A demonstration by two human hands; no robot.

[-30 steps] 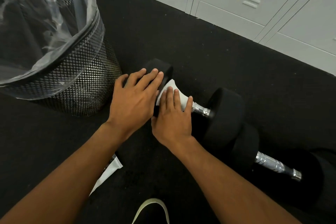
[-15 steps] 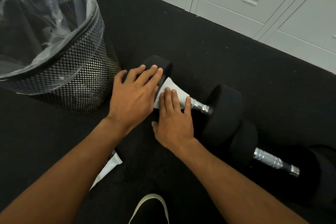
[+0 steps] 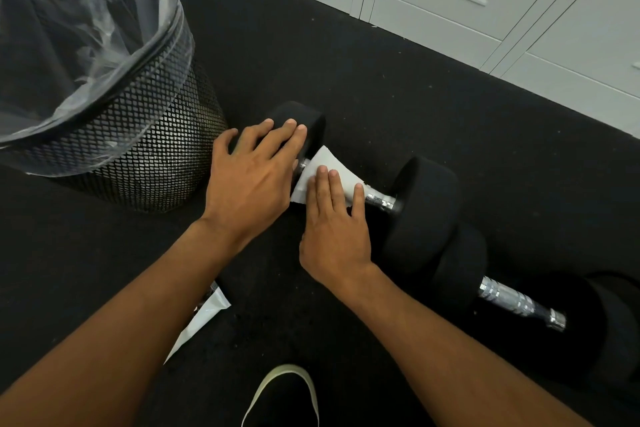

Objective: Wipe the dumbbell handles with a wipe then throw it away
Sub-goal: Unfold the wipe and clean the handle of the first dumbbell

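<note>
A black dumbbell (image 3: 422,208) lies on the dark floor with a chrome handle. A white wipe (image 3: 329,166) is draped over that handle. My right hand (image 3: 334,229) presses down on the wipe and wraps it around the handle, leaving a short chrome stretch bare toward the right weight. My left hand (image 3: 252,177) lies flat on the dumbbell's left weight head, fingers apart, steadying it. A second dumbbell (image 3: 512,298) lies to the lower right, its chrome handle uncovered. A black mesh bin (image 3: 145,146) with a clear liner stands to the left.
A white wipe packet (image 3: 204,319) lies on the floor under my left forearm. My shoe tip (image 3: 284,395) shows at the bottom edge. Grey lockers (image 3: 485,10) line the back right.
My right hand has slid the wipe a little to the right along the handle, baring a bit of chrome beside the left weight. My left hand stays on the weight head.
</note>
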